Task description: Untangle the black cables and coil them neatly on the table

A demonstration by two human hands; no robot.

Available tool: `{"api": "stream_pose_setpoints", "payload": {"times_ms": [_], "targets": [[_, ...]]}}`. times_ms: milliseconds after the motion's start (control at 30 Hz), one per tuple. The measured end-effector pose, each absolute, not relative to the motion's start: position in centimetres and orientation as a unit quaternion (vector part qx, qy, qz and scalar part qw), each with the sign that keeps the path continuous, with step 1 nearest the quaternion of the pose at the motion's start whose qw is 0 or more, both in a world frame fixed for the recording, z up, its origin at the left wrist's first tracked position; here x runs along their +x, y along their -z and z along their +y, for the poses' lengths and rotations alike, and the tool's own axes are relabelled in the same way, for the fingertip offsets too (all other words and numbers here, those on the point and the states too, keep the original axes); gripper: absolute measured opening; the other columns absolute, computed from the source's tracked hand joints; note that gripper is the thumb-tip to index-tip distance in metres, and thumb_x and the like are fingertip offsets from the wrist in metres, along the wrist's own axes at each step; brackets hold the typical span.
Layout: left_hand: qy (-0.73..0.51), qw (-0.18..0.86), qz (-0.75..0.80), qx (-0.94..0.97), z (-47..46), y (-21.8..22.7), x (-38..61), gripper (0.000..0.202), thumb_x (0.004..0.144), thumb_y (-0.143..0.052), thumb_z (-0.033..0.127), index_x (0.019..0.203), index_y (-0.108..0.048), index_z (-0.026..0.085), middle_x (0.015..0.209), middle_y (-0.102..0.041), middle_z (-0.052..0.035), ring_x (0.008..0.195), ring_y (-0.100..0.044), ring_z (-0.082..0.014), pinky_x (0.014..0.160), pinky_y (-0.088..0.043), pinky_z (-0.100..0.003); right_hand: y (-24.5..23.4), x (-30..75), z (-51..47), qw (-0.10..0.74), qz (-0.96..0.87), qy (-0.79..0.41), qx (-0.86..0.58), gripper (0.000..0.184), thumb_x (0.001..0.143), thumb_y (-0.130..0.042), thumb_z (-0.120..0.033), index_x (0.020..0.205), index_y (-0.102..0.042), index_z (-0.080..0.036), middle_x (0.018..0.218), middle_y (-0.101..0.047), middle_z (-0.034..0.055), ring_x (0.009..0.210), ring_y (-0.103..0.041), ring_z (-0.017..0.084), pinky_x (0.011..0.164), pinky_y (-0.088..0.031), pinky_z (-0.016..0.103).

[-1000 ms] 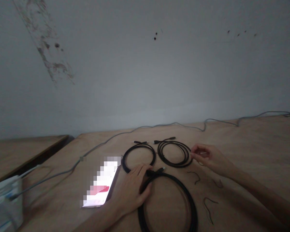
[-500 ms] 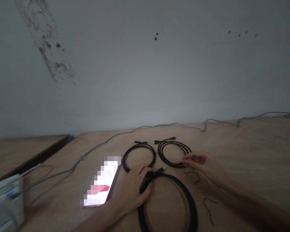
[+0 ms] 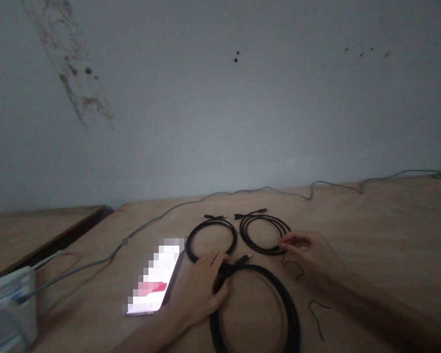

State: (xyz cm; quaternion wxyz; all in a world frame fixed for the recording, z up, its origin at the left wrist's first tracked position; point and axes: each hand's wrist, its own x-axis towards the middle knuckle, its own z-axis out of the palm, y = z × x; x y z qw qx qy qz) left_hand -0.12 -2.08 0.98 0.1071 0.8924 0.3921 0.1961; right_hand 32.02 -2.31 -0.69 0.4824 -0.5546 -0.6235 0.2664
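Observation:
Three coils of black cable lie on the wooden table. My left hand (image 3: pixel 206 282) rests over the left side of the near coil (image 3: pixel 292 309), its thumb and fingers around the cable close to a plug (image 3: pixel 243 260). At the lower right edge of the far right coil (image 3: pixel 248 240), my right hand (image 3: pixel 310 247) is pinched at a thin dark twist tie (image 3: pixel 296 263), whose loose end trails onto the table; the fingertips hide its upper end. The far left coil (image 3: pixel 235 240) sits just beyond my left fingers.
A lit phone (image 3: pixel 161 279) lies left of my left hand. One loose twist tie (image 3: pixel 318 321) is right of the near coil. A grey cord (image 3: pixel 143 226) runs along the wall to a white box (image 3: pixel 27 299) at the left. A dark gap (image 3: pixel 73 233) divides the tables.
My right hand has shifted very slightly to the right, fingertips still at the far right coil's edge. My left hand and the coils stay where they were.

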Motion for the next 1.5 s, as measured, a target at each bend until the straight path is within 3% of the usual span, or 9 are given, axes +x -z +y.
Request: {"api": "stream_pose_setpoints", "payload": {"times_ms": [433,700,867,1133,1500], "targets": [[-0.196,0.11,0.387,0.894,-2.1,-1.2,-0.1,0.041,0.085,-0.058,0.02,0.126,-0.058,0.024,0.126,-0.064,-0.0103,0.119,-0.061,-0.0315,0.105,-0.049,-0.049,0.4,31.3,-3.0,0.432,-0.647,-0.307,-0.549,0.024,0.084,-0.07,-0.044,0.083,-0.074,-0.021,0.083,-0.078,0.0066,0.08,-0.073,0.024,0.072,-0.056,0.033],[-0.198,0.116,0.386,0.893,-2.2,-1.4,0.1,0.037,0.087,-0.058,0.021,0.124,-0.059,0.023,0.124,-0.065,-0.01,0.118,-0.061,-0.031,0.103,-0.049,-0.049,0.3,30.3,-3.9,0.407,-0.676,-0.312,-0.53,0.022,0.087,-0.065,-0.042,0.081,-0.075,-0.022,0.079,-0.077,0.0047,0.072,-0.071,0.023,0.063,-0.052,0.031],[-0.193,0.111,0.387,0.895,-2.2,-1.3,-0.1,0.038,0.088,-0.058,0.02,0.125,-0.059,0.024,0.126,-0.065,-0.01,0.119,-0.061,-0.0312,0.103,-0.05,-0.049,0.7,30.2,-4.0,0.423,-0.668,-0.317,-0.525,0.021,0.086,-0.068,-0.042,0.08,-0.075,-0.023,0.08,-0.076,0.0045,0.077,-0.071,0.024,0.069,-0.053,0.033],[-0.211,0.095,0.391,0.891,-2.0,-0.7,-0.2,0.033,0.093,-0.054,0.02,0.126,-0.057,0.023,0.124,-0.066,-0.0092,0.117,-0.062,-0.0294,0.101,-0.05,-0.047,1.1,31.8,-3.0,0.4,-0.672,-0.347,-0.518,0.018,0.085,-0.069,-0.037,0.079,-0.071,-0.021,0.076,-0.073,0.0032,0.069,-0.067,0.019,0.061,-0.049,0.027],[-0.227,0.088,0.403,0.882,-1.9,-0.9,0.1,0.032,0.092,-0.053,0.019,0.124,-0.056,0.023,0.121,-0.066,-0.0089,0.113,-0.063,-0.0298,0.098,-0.051,-0.047,2.2,30.0,-3.7,0.428,-0.616,-0.445,-0.489,0.034,0.085,-0.073,-0.052,0.086,-0.071,-0.018,0.077,-0.074,0.0035,0.062,-0.066,0.015,0.055,-0.049,0.024]]}}
